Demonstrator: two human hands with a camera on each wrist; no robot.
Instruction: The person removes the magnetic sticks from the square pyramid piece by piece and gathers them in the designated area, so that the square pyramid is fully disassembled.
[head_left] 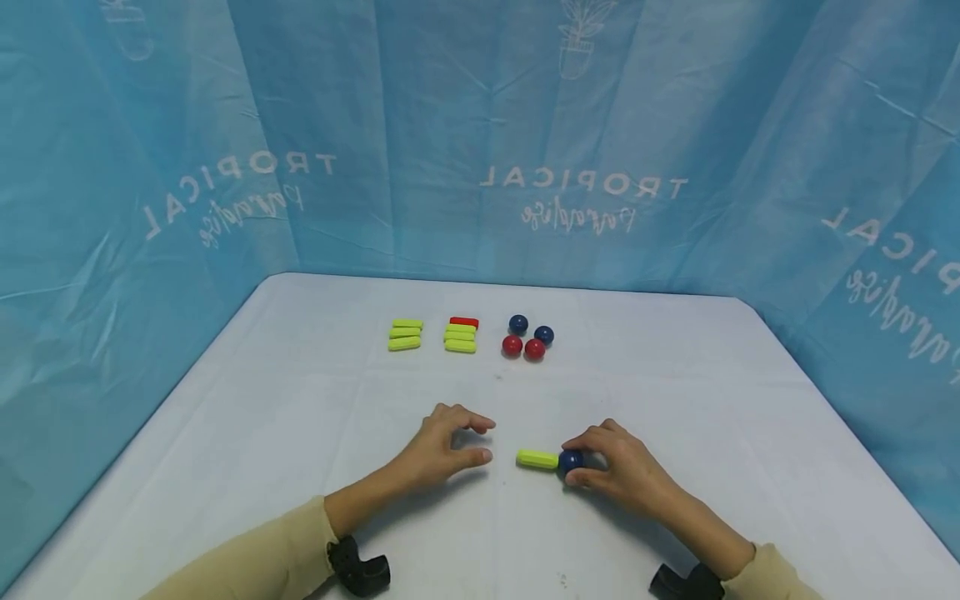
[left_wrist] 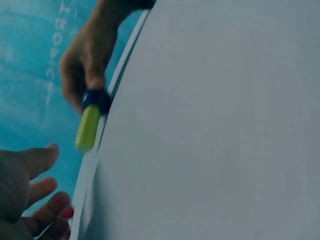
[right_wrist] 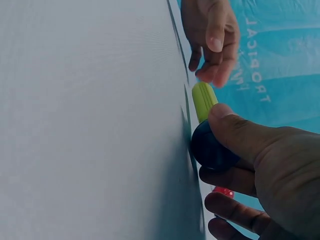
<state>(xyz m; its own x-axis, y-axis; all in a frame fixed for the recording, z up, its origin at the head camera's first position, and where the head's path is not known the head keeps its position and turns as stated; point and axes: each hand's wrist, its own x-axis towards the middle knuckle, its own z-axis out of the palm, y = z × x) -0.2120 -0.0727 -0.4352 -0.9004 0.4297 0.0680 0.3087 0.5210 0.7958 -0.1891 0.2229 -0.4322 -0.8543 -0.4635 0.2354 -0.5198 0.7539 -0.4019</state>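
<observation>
Thumb and fingers of my right hand [head_left: 626, 467] pinch a dark blue ball [head_left: 571, 462] low over the white table. A yellow-green ridged stick [head_left: 537, 459] meets the ball end-on and points toward my left hand [head_left: 438, 446]. That left hand holds nothing; its thumb and fingers are spread loosely a short way left of the stick's free end. In the right wrist view the thumb lies over the ball [right_wrist: 212, 145], with the stick [right_wrist: 204, 100] reaching beyond it. Whether ball and stick are joined cannot be told.
Toward the back of the white table [head_left: 300, 367] lie yellow-green sticks [head_left: 405, 332] in a group. Beside them, more yellow-green sticks [head_left: 460, 337] lie with a red stick [head_left: 464, 322]. Two blue balls [head_left: 518, 324] and two red balls [head_left: 535, 349] sit to their right. A blue curtain surrounds the table.
</observation>
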